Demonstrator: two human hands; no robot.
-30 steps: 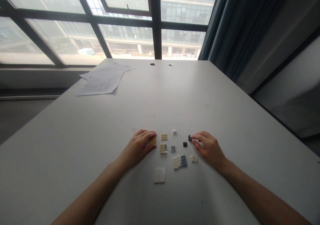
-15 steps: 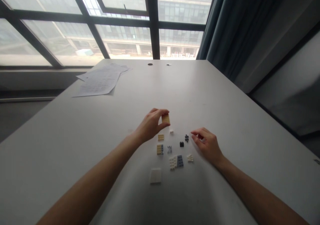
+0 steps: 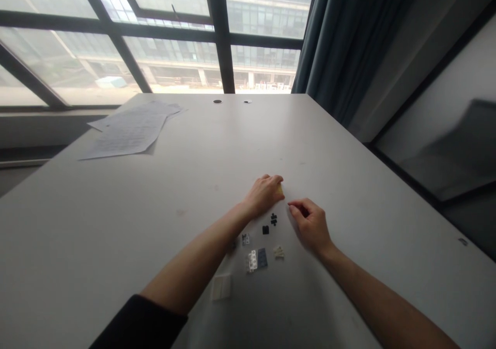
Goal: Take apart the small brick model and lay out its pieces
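My left hand [image 3: 267, 193] is closed on a small yellow brick piece [image 3: 280, 189], which shows between the thumb and fingers. Just to its right is my right hand [image 3: 310, 219], its thumb and index fingertip pinched together; anything between them is too small to see. Below the hands lie black connector pieces [image 3: 274, 219] and a black brick [image 3: 265, 229]. Nearer me are a light grey piece [image 3: 245, 239], a white plate [image 3: 252, 260] beside a dark blue-grey plate [image 3: 262, 257], and small white pieces [image 3: 279, 252]. My left forearm covers part of the layout.
A flat white square piece [image 3: 221, 287] lies near the front of the white table [image 3: 248, 137]. Printed papers [image 3: 127, 132] rest at the back left. Two round holes are near the far edge, with windows and a dark curtain beyond.
My left hand has moved right with the yellow piece, coming close to my right hand. My right thumb and index finger have drawn together. The camera view has shifted to the right.
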